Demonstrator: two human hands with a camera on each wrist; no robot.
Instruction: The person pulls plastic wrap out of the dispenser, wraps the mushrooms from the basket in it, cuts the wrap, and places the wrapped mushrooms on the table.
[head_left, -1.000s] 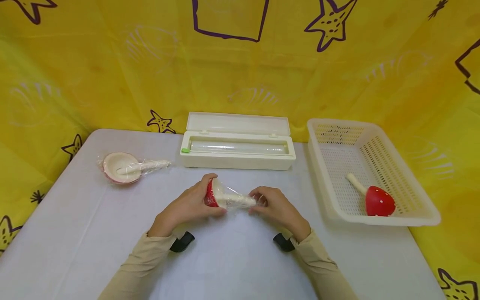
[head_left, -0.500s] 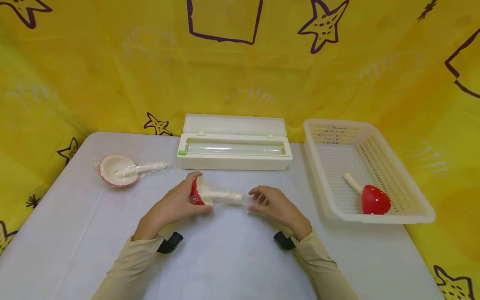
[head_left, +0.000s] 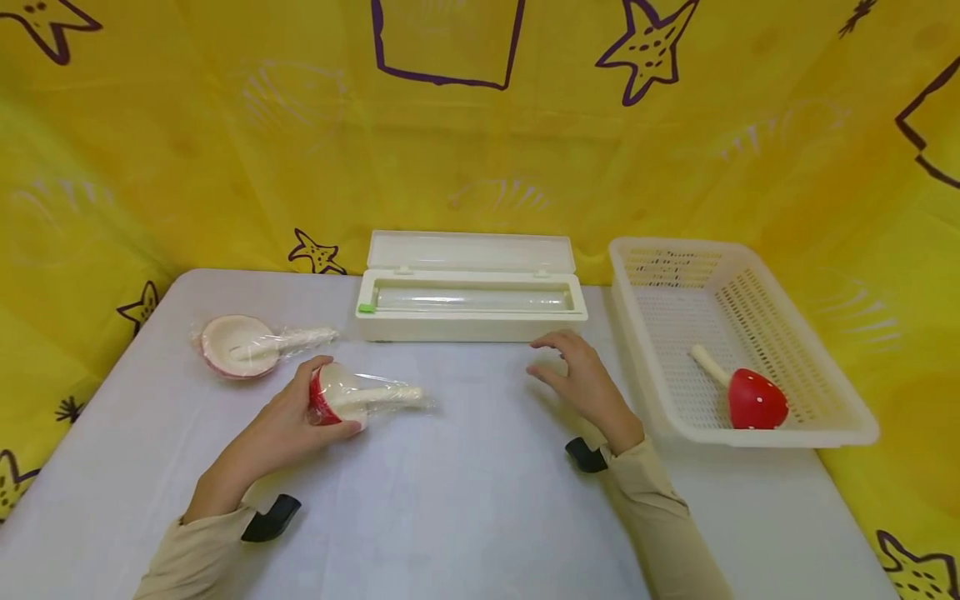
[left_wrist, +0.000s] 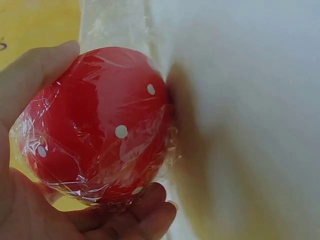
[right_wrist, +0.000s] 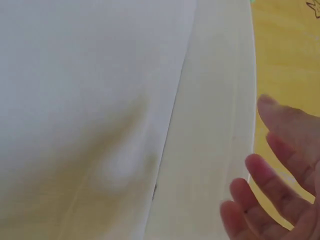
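A toy mushroom (head_left: 347, 398) with a red, white-dotted cap and a pale stem is wrapped in clear film. My left hand (head_left: 273, 433) holds it by the cap just above the table, thumb and fingers round the sides, the stem pointing right. The left wrist view shows the wrinkled film over the red cap (left_wrist: 112, 120). To the right, my right hand (head_left: 581, 379) hovers with relaxed, bent fingers and nothing in them, close to the front right corner of a white cling film dispenser (head_left: 472, 327). The dispenser's lid stands raised and a clear film roll (head_left: 472, 298) lies inside.
A second film-wrapped mushroom (head_left: 238, 343) lies at the back left, hollow side up. On the right stands a white perforated basket (head_left: 637, 367) with an unwrapped red mushroom (head_left: 756, 400) in it. A yellow patterned cloth (head_left: 450, 150) hangs behind the white table (head_left: 450, 517).
My left hand has carried the wrapped mushroom leftward. My right hand let go of the film at the stem end and moved right and back, towards the dispenser.
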